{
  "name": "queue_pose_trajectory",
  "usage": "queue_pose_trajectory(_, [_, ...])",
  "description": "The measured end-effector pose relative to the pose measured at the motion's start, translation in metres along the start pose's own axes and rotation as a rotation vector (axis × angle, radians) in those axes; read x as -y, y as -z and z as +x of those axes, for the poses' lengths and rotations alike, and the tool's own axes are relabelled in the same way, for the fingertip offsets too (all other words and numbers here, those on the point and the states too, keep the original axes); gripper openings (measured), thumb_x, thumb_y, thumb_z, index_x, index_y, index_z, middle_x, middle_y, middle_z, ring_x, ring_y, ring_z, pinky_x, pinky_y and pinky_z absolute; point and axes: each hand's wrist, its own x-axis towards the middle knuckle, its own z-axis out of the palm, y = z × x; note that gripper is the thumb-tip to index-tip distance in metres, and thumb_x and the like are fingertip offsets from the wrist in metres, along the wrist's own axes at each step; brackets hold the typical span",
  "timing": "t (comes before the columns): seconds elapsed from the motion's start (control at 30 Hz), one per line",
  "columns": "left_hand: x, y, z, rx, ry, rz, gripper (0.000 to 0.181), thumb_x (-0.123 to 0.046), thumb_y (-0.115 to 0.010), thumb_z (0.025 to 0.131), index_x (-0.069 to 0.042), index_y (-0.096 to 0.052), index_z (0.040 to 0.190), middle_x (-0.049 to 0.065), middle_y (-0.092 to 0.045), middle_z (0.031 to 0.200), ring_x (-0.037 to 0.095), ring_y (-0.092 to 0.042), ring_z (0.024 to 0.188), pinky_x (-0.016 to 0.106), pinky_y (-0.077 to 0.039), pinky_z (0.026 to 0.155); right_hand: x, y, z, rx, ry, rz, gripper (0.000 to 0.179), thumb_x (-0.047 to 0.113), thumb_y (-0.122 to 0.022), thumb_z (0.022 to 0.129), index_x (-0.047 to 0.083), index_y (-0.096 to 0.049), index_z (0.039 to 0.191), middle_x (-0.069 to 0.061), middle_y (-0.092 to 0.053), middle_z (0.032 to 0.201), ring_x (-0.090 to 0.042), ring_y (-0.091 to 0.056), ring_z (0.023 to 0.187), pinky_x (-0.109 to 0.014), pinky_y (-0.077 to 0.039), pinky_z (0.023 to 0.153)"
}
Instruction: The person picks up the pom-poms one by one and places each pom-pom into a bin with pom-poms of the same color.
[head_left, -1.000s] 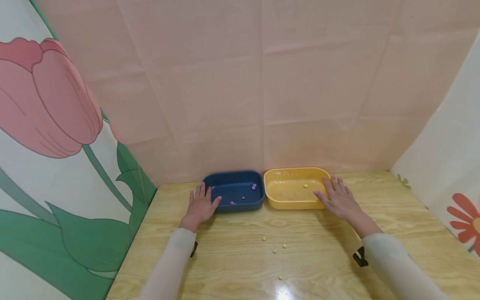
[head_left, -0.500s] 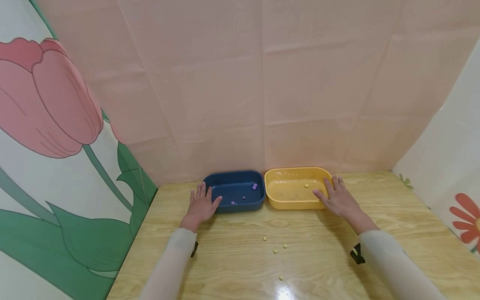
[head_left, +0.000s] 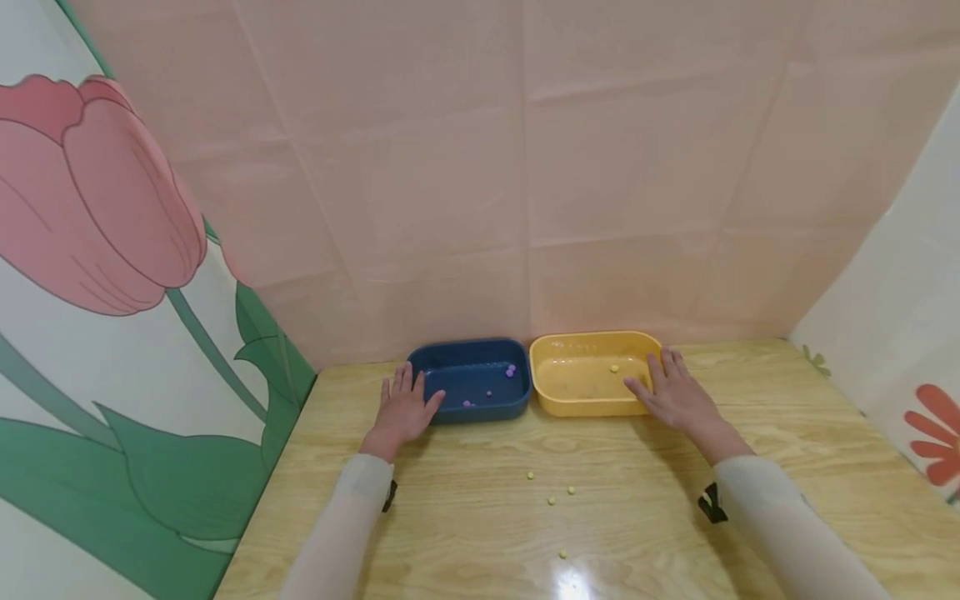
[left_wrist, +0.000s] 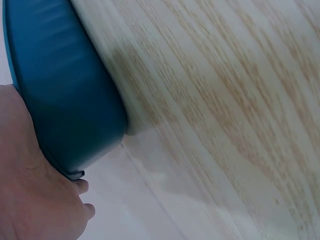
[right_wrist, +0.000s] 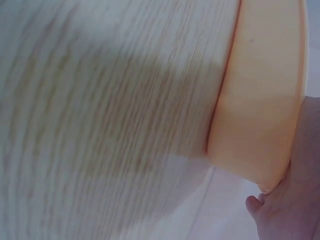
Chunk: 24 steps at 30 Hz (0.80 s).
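In the head view my left hand [head_left: 401, 412] lies over the left end of a dark blue tray [head_left: 483, 414], fingers spread. Several small purple beads [head_left: 511, 371] lie inside that tray. At the right end of a yellow tray [head_left: 588, 407] is my right hand [head_left: 681, 402], its fingers extended across the rim. One small yellow bead [head_left: 614, 368] sits in the yellow tray. Both wrist views show each hand against its tray's rim: the left at the blue wall [left_wrist: 75, 100], the right at the yellow wall [right_wrist: 257, 110]. Neither hand grips anything.
The two trays stand side by side at the back of a wood-grain table [head_left: 465, 533], against a pink-covered wall [head_left: 420, 183]. Several loose yellow beads [head_left: 571, 491] lie on the table in front of them. Flower-printed panels [head_left: 112, 200] border both sides.
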Motion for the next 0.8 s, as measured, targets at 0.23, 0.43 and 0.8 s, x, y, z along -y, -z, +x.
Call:
queue_pose_trajectory(0.23, [0.002,-0.001,0.002,0.011,0.004,0.008,0.08,-0.061,-0.024,0.107,-0.002,-0.021,0.161,0.021,-0.001,0.168,0.037,0.003,0.156,0.056,0.003,0.123,0.001,0.001,0.001,-0.031,0.057,-0.055,0.09,0.054,-0.034,0.108,-0.024,-0.015,0.15,-0.044,-0.002,0.158,-0.058,-0.005,0.147,-0.066,-0.014,0.118])
queue_pose_trajectory(0.43, [0.001,0.001,0.001,-0.012,0.004,0.007,0.08,-0.06,-0.026,0.106,-0.002,-0.021,0.161,0.021,-0.004,0.168,0.036,0.003,0.156,0.057,0.003,0.123,0.0,-0.002,0.003,-0.051,0.074,-0.102,0.086,0.051,-0.034,0.109,-0.024,-0.02,0.149,-0.045,-0.008,0.157,-0.059,-0.01,0.146,-0.066,-0.013,0.118])
queue_pose_trajectory(0.8, [-0.015,0.009,-0.005,-0.081,-0.106,0.124,0.078,-0.057,-0.033,0.107,0.0,-0.025,0.16,0.019,-0.017,0.167,0.036,-0.01,0.156,0.057,-0.009,0.124,0.001,-0.001,0.002,-0.035,0.052,-0.132,0.087,0.055,-0.029,0.108,-0.019,-0.02,0.151,-0.042,-0.008,0.159,-0.059,-0.01,0.146,-0.07,-0.01,0.117])
